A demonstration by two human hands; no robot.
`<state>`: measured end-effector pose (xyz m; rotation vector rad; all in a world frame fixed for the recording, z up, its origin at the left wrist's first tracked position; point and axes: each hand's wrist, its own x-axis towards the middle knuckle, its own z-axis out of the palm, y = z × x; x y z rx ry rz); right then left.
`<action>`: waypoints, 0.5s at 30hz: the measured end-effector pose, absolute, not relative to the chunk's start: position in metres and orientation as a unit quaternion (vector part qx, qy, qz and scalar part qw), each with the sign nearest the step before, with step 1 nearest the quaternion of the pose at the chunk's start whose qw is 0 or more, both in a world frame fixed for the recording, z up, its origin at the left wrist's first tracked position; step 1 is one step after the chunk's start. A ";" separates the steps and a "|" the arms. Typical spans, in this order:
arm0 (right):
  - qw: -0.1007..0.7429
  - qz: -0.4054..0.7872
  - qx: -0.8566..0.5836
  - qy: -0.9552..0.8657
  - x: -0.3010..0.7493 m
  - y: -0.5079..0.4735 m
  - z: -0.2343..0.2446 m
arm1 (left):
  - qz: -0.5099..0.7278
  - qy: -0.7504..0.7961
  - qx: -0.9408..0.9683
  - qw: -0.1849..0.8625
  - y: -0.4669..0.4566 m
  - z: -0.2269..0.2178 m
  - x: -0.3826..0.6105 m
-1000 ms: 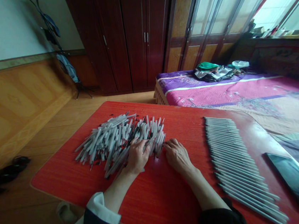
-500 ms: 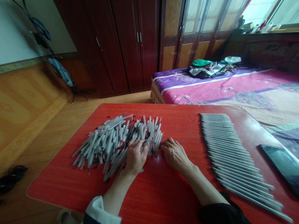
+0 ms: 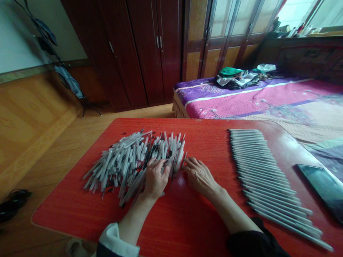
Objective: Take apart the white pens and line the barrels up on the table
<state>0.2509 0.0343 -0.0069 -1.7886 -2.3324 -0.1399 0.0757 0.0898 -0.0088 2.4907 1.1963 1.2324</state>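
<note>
A heap of thin whitish tubes, with dark pieces among them, covers the left part of the red table. My left hand is at the heap's near edge, its thumb and fingers closed on a whitish tube that slants up to the right. Just right of the heap, my right hand is palm down with fingers bent together. A thin dark tip shows by its fingertips; what they pinch is hidden. Further right, several similar tubes lie side by side in a neat row, dark ends to the left.
A black phone lies at the table's right edge. Beyond the table stands a bed with folded cloth items. Dark red wardrobes line the back wall, and a coat stand is at the left.
Both hands stay nearly in place. My right fingertips have shifted slightly toward the heap's right edge, where a thin dark tip now shows beside them.
</note>
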 end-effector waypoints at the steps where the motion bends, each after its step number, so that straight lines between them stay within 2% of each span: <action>1: 0.100 -0.045 -0.604 -0.789 0.251 0.034 -0.006 | 0.407 0.394 0.822 0.060 0.090 -0.009 0.076; 15: 0.053 -0.066 -0.560 -0.824 0.248 0.036 -0.002 | 0.415 0.397 0.817 0.058 0.090 -0.009 0.074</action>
